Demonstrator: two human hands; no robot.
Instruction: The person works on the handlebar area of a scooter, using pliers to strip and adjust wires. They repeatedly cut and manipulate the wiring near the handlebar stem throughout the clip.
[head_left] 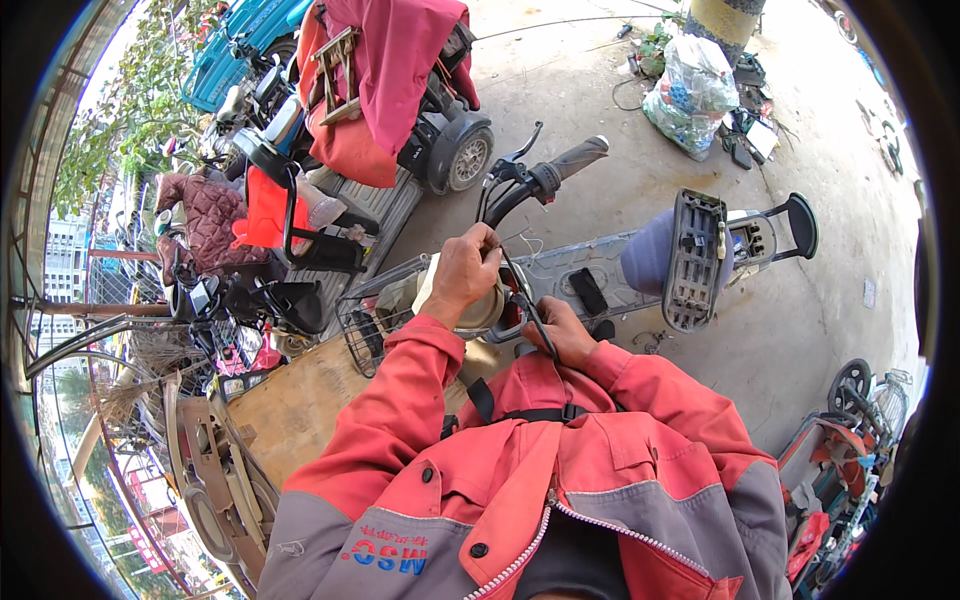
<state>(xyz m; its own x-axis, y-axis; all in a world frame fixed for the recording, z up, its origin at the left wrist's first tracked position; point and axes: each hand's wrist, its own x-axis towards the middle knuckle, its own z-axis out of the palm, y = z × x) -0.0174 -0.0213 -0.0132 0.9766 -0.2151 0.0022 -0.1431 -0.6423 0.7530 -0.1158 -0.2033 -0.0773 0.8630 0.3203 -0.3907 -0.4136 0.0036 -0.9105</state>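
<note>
An electric scooter stands in front of me, its handlebar (520, 190) turned so that one black grip (582, 155) and a brake lever (523, 143) point away from me. My left hand (462, 272) is closed at the near part of the handlebar, above a cream-coloured round housing (482, 312). What its fingers hold is hidden. A black cable (532, 312) runs from beside those fingertips down to my right hand (565, 333). The right fingers are closed around that cable, close to my jacket. Loose thin wires (525, 240) hang beside the handlebar.
The scooter's footboard (600, 262) carries a dark phone-like slab (588, 291); its seat base (697, 260) stands raised. A wire basket (362, 325) lies left of my hands. Beyond are a three-wheeler with red covers (385, 90), a bag of bottles (690, 98) and heaped parts (845, 450).
</note>
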